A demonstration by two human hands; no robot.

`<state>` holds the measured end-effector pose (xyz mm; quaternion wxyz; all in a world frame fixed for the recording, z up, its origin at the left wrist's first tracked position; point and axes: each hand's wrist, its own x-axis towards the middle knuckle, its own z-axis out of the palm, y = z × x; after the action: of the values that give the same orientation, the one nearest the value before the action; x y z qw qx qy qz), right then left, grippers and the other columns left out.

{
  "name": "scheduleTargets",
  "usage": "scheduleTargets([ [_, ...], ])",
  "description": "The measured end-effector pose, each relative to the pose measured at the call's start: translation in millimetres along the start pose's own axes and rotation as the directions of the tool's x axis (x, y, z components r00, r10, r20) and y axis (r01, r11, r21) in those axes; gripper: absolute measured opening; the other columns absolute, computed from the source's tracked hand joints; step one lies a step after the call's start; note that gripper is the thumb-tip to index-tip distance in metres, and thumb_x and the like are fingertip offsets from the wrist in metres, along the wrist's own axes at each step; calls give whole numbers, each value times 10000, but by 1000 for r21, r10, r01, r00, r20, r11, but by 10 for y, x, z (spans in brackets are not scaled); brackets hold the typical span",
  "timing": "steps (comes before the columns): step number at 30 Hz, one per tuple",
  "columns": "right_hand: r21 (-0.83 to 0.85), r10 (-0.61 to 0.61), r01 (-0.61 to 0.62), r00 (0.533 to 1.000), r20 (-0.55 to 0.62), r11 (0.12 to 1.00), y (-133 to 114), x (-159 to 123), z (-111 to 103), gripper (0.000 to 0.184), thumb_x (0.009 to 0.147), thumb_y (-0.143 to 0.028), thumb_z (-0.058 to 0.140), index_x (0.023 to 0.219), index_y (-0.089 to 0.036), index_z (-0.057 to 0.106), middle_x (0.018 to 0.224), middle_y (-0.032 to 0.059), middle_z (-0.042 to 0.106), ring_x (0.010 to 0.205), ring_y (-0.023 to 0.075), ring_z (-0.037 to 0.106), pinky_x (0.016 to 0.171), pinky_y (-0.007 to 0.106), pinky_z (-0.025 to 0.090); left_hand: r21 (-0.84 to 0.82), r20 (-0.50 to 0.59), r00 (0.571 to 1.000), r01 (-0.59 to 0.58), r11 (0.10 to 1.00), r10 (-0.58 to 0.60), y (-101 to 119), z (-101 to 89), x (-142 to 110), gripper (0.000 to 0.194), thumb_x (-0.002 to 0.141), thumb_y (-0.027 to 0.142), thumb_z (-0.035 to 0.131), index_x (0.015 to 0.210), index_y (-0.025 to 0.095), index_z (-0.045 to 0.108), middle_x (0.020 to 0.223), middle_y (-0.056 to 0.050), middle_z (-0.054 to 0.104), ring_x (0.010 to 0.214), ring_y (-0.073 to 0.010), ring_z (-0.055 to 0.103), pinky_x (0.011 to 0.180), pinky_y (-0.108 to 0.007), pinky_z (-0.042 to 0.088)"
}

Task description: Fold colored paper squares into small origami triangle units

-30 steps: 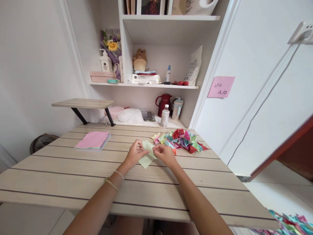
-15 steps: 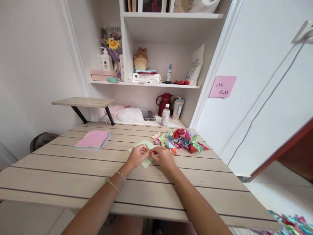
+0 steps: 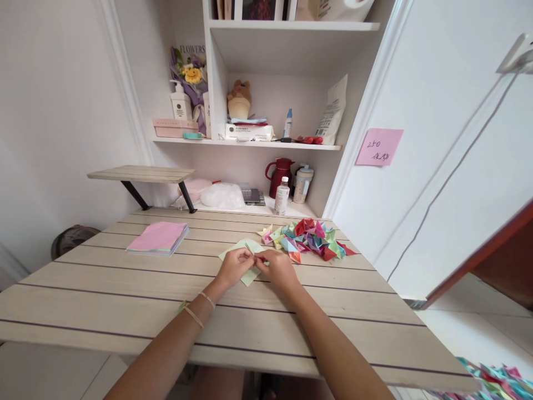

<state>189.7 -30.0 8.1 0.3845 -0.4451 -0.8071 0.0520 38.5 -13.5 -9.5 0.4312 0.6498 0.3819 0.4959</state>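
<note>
A pale green sheet of origami paper (image 3: 249, 278) lies on the wooden table in front of me, with creased edges showing around my hands. My left hand (image 3: 234, 266) is pinched at the middle of the sheet from the left. From the right, my right hand (image 3: 278, 268) pinches at the same spot, its fingertips meeting those of the left. The fingers cover the centre of the paper, so the exact fold there is hidden. Just beyond my right hand sits a pile of folded colourful paper pieces (image 3: 310, 239).
A stack of square paper (image 3: 158, 237), pink on top, lies at the left of the table (image 3: 125, 300). Behind it stands a small raised shelf (image 3: 141, 174). A bottle (image 3: 282, 196) and a red jug (image 3: 280, 175) stand at the back. More folded paper (image 3: 495, 378) lies low at the right.
Both hands stay at the middle of the green paper, with only a very slight shift of the fingers. Nothing else has visibly moved.
</note>
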Motion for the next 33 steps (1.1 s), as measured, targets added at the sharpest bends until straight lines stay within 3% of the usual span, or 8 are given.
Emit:
scheduleTargets([
  [9, -27, 29, -31, 996, -90, 999, 49, 3, 61, 144, 739, -165, 495, 756, -188, 637, 711, 41, 654, 677, 159, 583, 630, 230, 399, 39, -42, 999, -18, 999, 19, -60, 16, 9, 51, 653, 183, 542, 640, 144, 573, 636, -14, 614, 631, -139, 588, 613, -227, 449],
  [14, 66, 148, -139, 976, -158, 988, 102, 10, 59, 184, 727, -175, 486, 880, -189, 587, 696, 16, 650, 624, 144, 590, 605, 227, 423, 76, -99, 995, -13, 997, 20, -53, 11, 18, 61, 646, 196, 546, 624, 139, 549, 613, -8, 602, 613, -135, 585, 561, -205, 430],
  [18, 131, 159, -144, 982, -107, 981, 98, 15, 58, 245, 723, -168, 476, 960, -201, 528, 668, -9, 636, 583, 136, 580, 577, 225, 424, 164, -115, 992, -27, 986, 46, -9, 8, 6, 63, 631, 176, 531, 579, 142, 518, 538, 21, 540, 518, -99, 524, 464, -170, 367],
  [22, 127, 125, -116, 990, -67, 985, 52, 12, 54, 264, 729, -186, 492, 990, -192, 528, 715, 8, 639, 623, 140, 578, 604, 231, 419, 236, -63, 992, -94, 967, 112, 30, 16, -19, 58, 620, 132, 498, 565, 149, 497, 515, 37, 500, 497, -79, 479, 455, -159, 344],
  [27, 73, 80, -79, 997, -15, 994, 21, 18, 32, 187, 784, -260, 480, 893, -193, 616, 799, 43, 652, 697, 153, 580, 655, 241, 401, 318, -34, 988, -130, 939, 149, 65, 32, -37, 71, 627, 150, 505, 556, 150, 507, 520, 31, 504, 504, -81, 466, 480, -169, 356],
  [33, 157, 40, -48, 998, 56, 986, 84, 40, 75, 204, 819, -274, 448, 785, -190, 631, 722, 26, 637, 663, 140, 547, 603, 214, 362, 354, -11, 989, -137, 925, 150, 86, 30, -46, 52, 625, 152, 500, 581, 153, 528, 568, 10, 549, 536, -99, 499, 519, -189, 384],
])
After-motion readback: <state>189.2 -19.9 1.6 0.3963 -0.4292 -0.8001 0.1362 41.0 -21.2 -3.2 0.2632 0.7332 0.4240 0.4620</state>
